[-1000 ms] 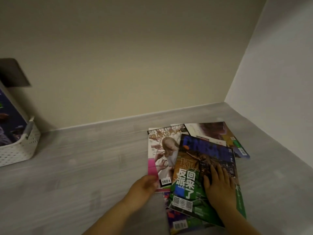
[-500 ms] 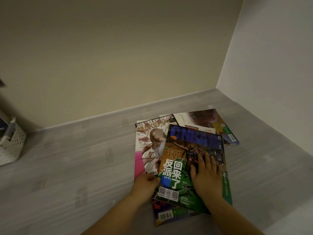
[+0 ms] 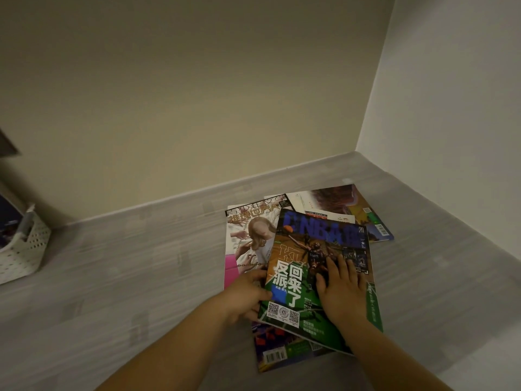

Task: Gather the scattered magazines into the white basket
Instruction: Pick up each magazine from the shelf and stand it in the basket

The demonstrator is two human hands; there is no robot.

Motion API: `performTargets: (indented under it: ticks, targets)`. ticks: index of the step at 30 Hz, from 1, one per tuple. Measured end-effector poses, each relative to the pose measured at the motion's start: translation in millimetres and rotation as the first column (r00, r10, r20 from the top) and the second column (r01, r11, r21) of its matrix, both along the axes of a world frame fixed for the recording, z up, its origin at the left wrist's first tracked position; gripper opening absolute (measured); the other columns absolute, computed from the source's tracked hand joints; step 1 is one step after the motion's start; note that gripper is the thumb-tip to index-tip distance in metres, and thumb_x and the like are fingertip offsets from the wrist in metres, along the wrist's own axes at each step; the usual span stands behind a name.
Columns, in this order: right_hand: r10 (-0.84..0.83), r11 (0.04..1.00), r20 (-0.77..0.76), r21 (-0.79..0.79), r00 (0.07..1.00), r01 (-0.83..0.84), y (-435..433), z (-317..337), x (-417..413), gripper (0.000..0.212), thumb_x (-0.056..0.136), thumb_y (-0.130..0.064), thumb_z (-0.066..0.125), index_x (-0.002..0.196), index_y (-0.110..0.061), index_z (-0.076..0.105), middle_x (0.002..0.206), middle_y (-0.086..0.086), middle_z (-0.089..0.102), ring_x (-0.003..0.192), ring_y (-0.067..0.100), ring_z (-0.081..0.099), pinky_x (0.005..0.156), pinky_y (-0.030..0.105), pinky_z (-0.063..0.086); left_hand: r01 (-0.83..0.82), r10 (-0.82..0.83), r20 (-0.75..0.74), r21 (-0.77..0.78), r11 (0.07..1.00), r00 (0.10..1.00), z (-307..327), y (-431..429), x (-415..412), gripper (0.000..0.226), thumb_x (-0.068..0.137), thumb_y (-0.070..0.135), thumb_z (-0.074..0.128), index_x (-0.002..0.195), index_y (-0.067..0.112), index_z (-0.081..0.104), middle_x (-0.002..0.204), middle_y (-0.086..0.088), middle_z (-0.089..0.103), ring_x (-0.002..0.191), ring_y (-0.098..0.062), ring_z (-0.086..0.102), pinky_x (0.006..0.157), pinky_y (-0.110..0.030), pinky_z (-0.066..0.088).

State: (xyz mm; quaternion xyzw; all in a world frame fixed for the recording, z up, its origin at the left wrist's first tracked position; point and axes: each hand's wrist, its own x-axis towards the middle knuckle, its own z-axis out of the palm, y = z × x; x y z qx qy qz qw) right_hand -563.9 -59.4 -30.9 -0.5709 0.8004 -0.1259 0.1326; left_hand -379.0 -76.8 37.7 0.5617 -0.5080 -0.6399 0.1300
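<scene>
Four magazines sit in one loose, overlapping pile on the grey floor (image 3: 141, 263), right of centre and close to me, so I judge the gathering only partly done. A green magazine (image 3: 298, 280) lies on top. Under it a pale magazine (image 3: 245, 238) pokes out to the left, a brown-covered magazine (image 3: 338, 204) fans out at the far right, and a dark magazine (image 3: 270, 351) shows at the near edge.

My right hand (image 3: 342, 292) rests flat on the green cover, fingers straight and slightly spread, pressing down. My left hand (image 3: 242, 297) is at that cover's left edge, fingers curled round it with the tips tucked out of sight underneath.

The white basket (image 3: 25, 249) stands well apart at the left edge of view, half cut off. A dark cover (image 3: 7, 221) stands in it, which I take for a magazine already put away, though too little shows to be sure.

What is left, as I read it: square the pile, lift it, carry it left across the floor and drop it into the basket.
</scene>
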Motion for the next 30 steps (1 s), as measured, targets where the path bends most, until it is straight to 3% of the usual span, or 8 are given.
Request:
performTargets:
  ticks: [7,10,13,15,17,22,25,30]
  targets:
    - [-0.041,0.997,0.113,-0.056,0.993,0.048,3,9,-3,0.057,0.091,-0.039,0.040,0.140,-0.018,0.022,0.153,0.010,0.018,0.141,0.027,0.015,0.116,0.041,0.011,-0.016,-0.006,-0.090,-0.249,0.968,0.996,3,15,18,0.040,0.083,-0.009,0.046,0.113,0.018,0.048,0.086,0.003,0.060,0.074,-0.003,0.058,0.052,-0.007,0.049]
    - [-0.068,0.993,0.248,-0.079,0.966,0.090,2,17,7,0.063,0.088,-0.037,0.049,0.139,-0.012,0.022,0.149,0.013,0.028,0.136,0.029,0.026,0.113,0.043,0.019,-0.081,0.045,-0.110,-0.351,0.933,0.993,14,19,55,0.046,0.084,-0.010,0.046,0.123,0.014,0.046,0.091,-0.005,0.066,0.082,-0.014,0.064,0.065,-0.013,0.052]
    - [0.068,0.989,0.341,-0.150,0.938,-0.017,-6,26,32,0.058,0.086,-0.027,0.054,0.135,-0.012,0.028,0.138,0.014,0.043,0.128,0.030,0.039,0.108,0.044,0.032,-0.126,0.058,-0.186,-0.380,0.917,0.981,26,23,99,0.046,0.084,-0.011,0.044,0.111,0.026,0.048,0.071,0.010,0.074,0.065,-0.004,0.068,0.061,-0.015,0.055]
    - [0.079,0.979,0.604,-0.198,0.793,0.053,-14,37,59,0.048,0.087,-0.014,0.054,0.129,-0.008,0.032,0.131,0.019,0.049,0.113,0.031,0.051,0.090,0.035,0.051,-0.164,0.078,-0.238,-0.366,0.916,0.968,34,27,128,0.044,0.084,-0.012,0.044,0.104,0.028,0.048,0.061,0.012,0.073,0.060,-0.005,0.069,0.056,-0.017,0.055]
    - [0.069,0.973,0.843,-0.175,0.533,0.151,-22,49,91,0.047,0.088,-0.006,0.051,0.130,-0.005,0.031,0.132,0.023,0.045,0.102,0.029,0.054,0.069,0.022,0.053,-0.222,0.121,-0.281,-0.362,0.905,0.952,41,32,160,0.044,0.084,-0.011,0.044,0.102,0.028,0.051,0.062,0.009,0.074,0.060,-0.007,0.069,0.053,-0.016,0.054]
    - [-0.093,0.996,0.986,0.090,0.136,0.023,-37,66,174,0.038,0.091,-0.016,0.047,0.127,-0.007,0.039,0.117,0.019,0.057,0.095,0.033,0.058,0.072,0.038,0.045,-0.376,0.252,-0.365,-0.325,0.868,0.896,54,52,255,0.043,0.082,-0.010,0.046,0.097,0.029,0.055,0.068,0.004,0.076,0.062,-0.013,0.071,0.052,-0.022,0.056]
    - [-0.096,0.992,0.986,0.106,0.138,-0.071,-41,74,228,0.024,0.092,-0.023,0.042,0.107,-0.008,0.053,0.109,0.016,0.056,0.094,0.029,0.058,0.083,0.043,0.044,-0.445,0.307,-0.412,-0.298,0.844,0.858,60,64,311,0.043,0.081,-0.010,0.045,0.099,0.027,0.056,0.073,-0.002,0.077,0.064,-0.018,0.071,0.055,-0.025,0.057]
    - [0.027,0.973,0.967,0.033,0.254,-0.230,-42,90,322,0.018,0.091,-0.022,0.043,0.084,-0.016,0.059,0.085,0.007,0.062,0.077,0.020,0.056,0.067,0.031,0.042,-0.501,0.362,-0.398,-0.334,0.799,0.843,67,81,392,0.042,0.082,-0.008,0.046,0.105,0.026,0.054,0.076,-0.002,0.077,0.067,-0.019,0.071,0.057,-0.026,0.059]
